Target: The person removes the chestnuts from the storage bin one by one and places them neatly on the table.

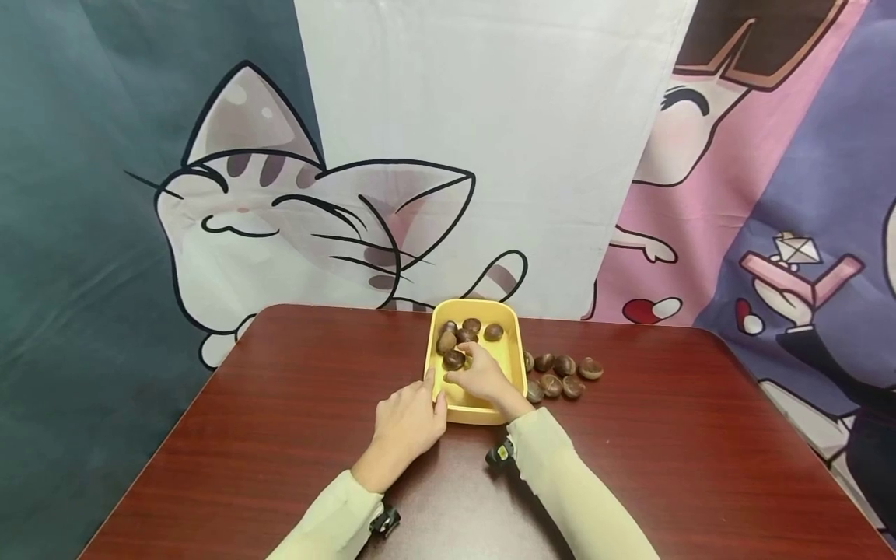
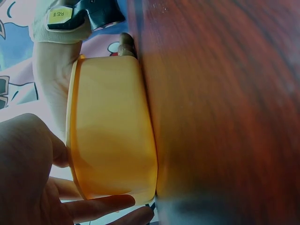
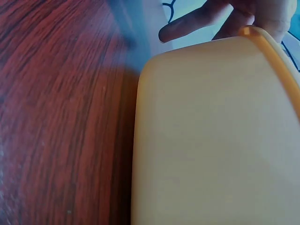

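Note:
A yellow plastic tray (image 1: 483,414) stands on the table with several brown chestnuts (image 1: 453,359) in it, most toward its far left. My right hand (image 1: 484,379) reaches over the near right side into the tray. Its thumb and forefinger are spread, with chestnuts close by the fingertips; no firm grip shows. At the tray's near left corner, my left hand (image 1: 408,416) touches the outside, its forefinger along the left wall and its thumb by the front rim. In the left wrist view the left fingers (image 2: 101,208) are fairly straight. The right wrist view hides the right fingertips behind the tray wall.
More chestnuts (image 1: 564,365) lie on the reddish-brown table (image 1: 315,365), just right of the tray. A printed cloth with a cartoon cat (image 1: 245,202) hangs behind the table's far edge. Small black cameras (image 1: 384,520) are strapped at both sleeve cuffs.

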Demonstrator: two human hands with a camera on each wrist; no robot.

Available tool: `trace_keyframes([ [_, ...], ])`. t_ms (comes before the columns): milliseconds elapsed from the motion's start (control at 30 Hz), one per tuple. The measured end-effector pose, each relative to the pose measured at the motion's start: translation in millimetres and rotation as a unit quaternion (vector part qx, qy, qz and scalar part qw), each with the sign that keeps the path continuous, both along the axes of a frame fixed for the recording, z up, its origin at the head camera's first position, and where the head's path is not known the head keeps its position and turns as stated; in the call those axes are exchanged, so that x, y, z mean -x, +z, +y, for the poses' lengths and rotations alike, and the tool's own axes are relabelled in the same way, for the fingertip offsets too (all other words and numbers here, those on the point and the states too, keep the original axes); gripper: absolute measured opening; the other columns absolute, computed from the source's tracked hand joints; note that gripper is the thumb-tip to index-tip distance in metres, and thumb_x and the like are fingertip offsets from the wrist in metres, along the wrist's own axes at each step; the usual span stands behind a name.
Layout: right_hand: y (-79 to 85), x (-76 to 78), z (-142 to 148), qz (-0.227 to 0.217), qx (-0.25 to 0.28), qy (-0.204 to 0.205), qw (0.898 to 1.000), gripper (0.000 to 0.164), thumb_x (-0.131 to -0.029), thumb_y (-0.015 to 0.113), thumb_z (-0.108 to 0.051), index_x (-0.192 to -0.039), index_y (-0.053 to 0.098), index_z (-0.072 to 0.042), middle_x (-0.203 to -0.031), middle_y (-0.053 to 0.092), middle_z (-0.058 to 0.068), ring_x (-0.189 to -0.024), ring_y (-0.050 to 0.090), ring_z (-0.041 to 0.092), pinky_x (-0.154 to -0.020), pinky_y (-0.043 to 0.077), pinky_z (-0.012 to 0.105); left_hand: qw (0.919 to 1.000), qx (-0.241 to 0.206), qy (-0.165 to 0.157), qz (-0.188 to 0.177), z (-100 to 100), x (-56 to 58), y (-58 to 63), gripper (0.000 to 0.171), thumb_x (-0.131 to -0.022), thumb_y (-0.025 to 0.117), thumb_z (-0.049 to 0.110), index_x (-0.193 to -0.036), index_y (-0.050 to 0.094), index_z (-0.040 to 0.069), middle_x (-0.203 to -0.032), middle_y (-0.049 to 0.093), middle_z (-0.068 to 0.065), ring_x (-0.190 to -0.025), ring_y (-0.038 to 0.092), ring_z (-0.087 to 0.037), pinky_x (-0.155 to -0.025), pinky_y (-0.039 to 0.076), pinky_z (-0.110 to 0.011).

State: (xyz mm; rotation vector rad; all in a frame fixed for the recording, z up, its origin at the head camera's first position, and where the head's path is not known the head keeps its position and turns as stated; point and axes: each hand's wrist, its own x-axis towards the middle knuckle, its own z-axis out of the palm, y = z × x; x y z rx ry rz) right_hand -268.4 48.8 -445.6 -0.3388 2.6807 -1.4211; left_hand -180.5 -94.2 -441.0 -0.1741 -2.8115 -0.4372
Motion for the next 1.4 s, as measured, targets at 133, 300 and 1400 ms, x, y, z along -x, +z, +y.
trace_keyframes([
  [133,-0.9,-0.2,-0.8,-0.003,0.005,0.005,1.0,0.063,-0.079,0.078,-0.011,-0.134,0.052,0.006,-0.134,0.056,0.023,-0.125,0.052,0.039,-0.103,0.041,0.051,1.0,-0.002,-0.001,-0.002,-0.8,-0.6,0.1,0.051,-0.096,0.054,0.034,-0.137,0.059,0.006,-0.1,0.072,-0.007,-0.079,0.07,-0.033,-0.054,0.05,-0.049],
  [300,-0.3,-1.1,-1.1,-0.02,0.022,0.013,0.999,0.056,-0.08,0.078,-0.009,-0.129,0.056,0.005,-0.129,0.059,0.024,-0.121,0.056,0.04,-0.098,0.046,0.049,1.0,-0.003,-0.002,-0.009,-0.9,-0.3,0.6,0.052,-0.096,0.053,0.034,-0.139,0.057,0.006,-0.101,0.072,-0.007,-0.078,0.07,-0.033,-0.053,0.049,-0.048],
  [1400,-2.9,-1.6,-1.8,0.005,-0.047,0.133,0.99,0.04,-0.073,0.077,0.001,-0.112,0.066,-0.002,-0.071,0.061,0.0,-0.065,0.055,0.009,-0.059,0.045,0.024,1.0,-0.002,-0.005,-0.002,0.6,0.8,-0.9,0.051,-0.096,0.051,0.034,-0.137,0.059,0.005,-0.094,0.071,-0.006,-0.075,0.069,-0.032,-0.052,0.049,-0.047],
])
